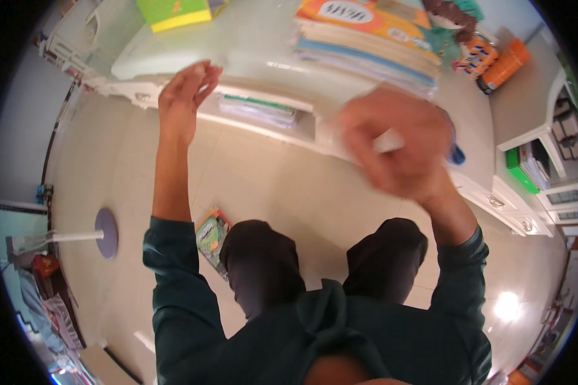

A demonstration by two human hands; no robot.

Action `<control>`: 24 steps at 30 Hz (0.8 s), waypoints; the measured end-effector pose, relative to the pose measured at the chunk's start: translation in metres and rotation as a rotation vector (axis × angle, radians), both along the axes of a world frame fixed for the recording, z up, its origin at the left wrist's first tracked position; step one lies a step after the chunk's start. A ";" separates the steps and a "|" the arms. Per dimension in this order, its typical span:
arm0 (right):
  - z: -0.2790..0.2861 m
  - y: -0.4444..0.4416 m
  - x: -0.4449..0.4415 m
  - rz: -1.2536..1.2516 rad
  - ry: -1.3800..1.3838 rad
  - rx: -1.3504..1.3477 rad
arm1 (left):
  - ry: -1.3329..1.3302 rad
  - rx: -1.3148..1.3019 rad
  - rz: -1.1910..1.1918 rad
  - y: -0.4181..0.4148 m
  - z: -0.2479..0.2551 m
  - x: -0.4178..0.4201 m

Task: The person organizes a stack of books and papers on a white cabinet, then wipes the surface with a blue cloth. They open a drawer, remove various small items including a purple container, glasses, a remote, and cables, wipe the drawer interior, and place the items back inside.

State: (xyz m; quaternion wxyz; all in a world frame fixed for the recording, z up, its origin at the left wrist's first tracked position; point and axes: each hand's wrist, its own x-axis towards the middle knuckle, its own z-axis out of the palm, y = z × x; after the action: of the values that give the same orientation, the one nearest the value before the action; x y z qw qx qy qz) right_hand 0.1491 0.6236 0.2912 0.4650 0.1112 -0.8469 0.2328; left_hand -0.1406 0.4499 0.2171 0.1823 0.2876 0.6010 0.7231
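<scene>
My left hand (pixel 188 98) is raised at the front edge of the white desk (pixel 250 53), its fingers bent and close together. A pale spot shows between those fingers, too small to tell what it is. My right hand (pixel 397 142), blurred and nearer the camera, curls around a small white piece (pixel 389 140) whose kind I cannot make out. Beyond that hand stands a stack of books (pixel 366 45) with an orange cover on top. A dark blue item (pixel 456 154) shows partly behind my right wrist.
A yellow-green box or book (pixel 176 14) lies on the desk's far left. Papers (pixel 257 109) fill an open shelf under the desktop. Orange packages (pixel 505 66) stand at the right, near a cabinet. A colourful book (pixel 213 240) lies on the floor beside my knee. A round-based stand (pixel 107 233) is farther left.
</scene>
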 end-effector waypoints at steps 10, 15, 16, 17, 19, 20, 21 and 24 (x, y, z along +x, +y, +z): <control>-0.281 -0.053 -0.148 0.448 -1.459 0.326 | -0.168 -0.855 0.553 -0.343 -0.314 0.037; -0.431 -0.137 -0.159 0.419 -1.549 -0.026 | -0.393 -1.342 0.641 -0.420 -0.388 0.115; -0.458 -0.154 -0.149 0.350 -1.454 -0.163 | -0.394 -1.358 0.616 -0.410 -0.389 0.126; -0.467 -0.186 -0.151 0.336 -1.327 -0.311 | -0.447 -1.339 0.612 -0.435 -0.388 0.132; -0.475 -0.225 -0.141 0.284 -1.477 -0.425 | -0.718 -1.277 0.526 -0.420 -0.384 0.146; -0.472 -0.245 -0.138 0.261 -1.544 -0.485 | -0.673 -1.254 0.556 -0.416 -0.383 0.153; -0.466 -0.262 -0.136 0.208 -1.537 -0.450 | -0.626 -1.227 0.583 -0.412 -0.383 0.158; -0.447 -0.289 -0.135 0.002 -1.493 -0.331 | -0.695 -1.150 0.634 -0.396 -0.382 0.155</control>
State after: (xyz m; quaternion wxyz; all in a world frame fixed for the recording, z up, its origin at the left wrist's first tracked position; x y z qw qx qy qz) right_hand 0.0144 0.3345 -0.1557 -0.2203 -0.1460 -0.8904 0.3706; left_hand 0.0141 0.0539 -0.1647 0.2664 -0.2859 0.8464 0.3617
